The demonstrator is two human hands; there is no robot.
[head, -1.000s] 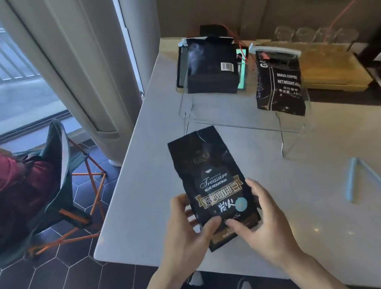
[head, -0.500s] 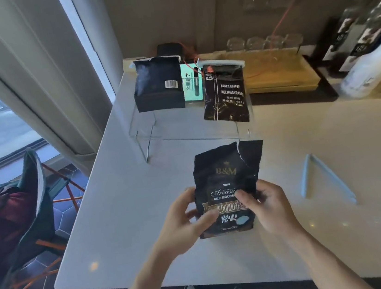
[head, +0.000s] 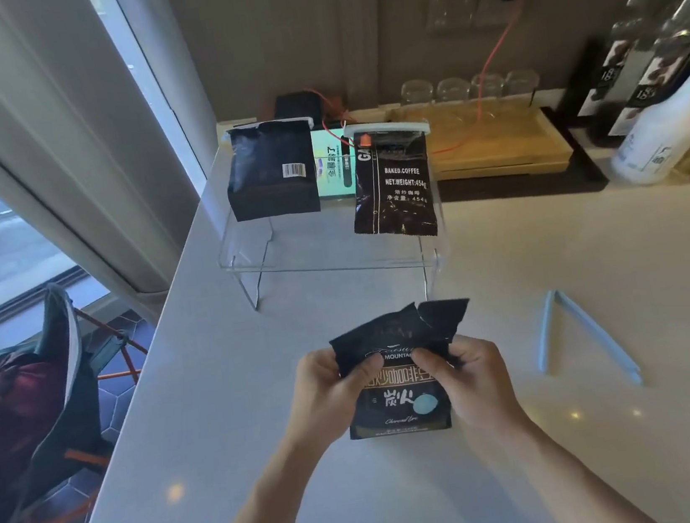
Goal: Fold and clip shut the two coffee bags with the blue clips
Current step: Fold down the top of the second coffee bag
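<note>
— Supporting surface?
— One pale, smooth stone-look counter (head: 231,408), rounded at its near left corner.

— Items resting on it, near side?
— One black coffee bag with gold lettering (head: 399,403), base on the counter; one open pale blue plastic clip (head: 581,335), lying flat well to its right.

— Far side?
— One clear acrylic riser stand (head: 334,258); one shallow wooden tray (head: 494,145) on a black mat (head: 587,181); one white bottle (head: 668,131) among dark-labelled bottles at the far right.
</note>
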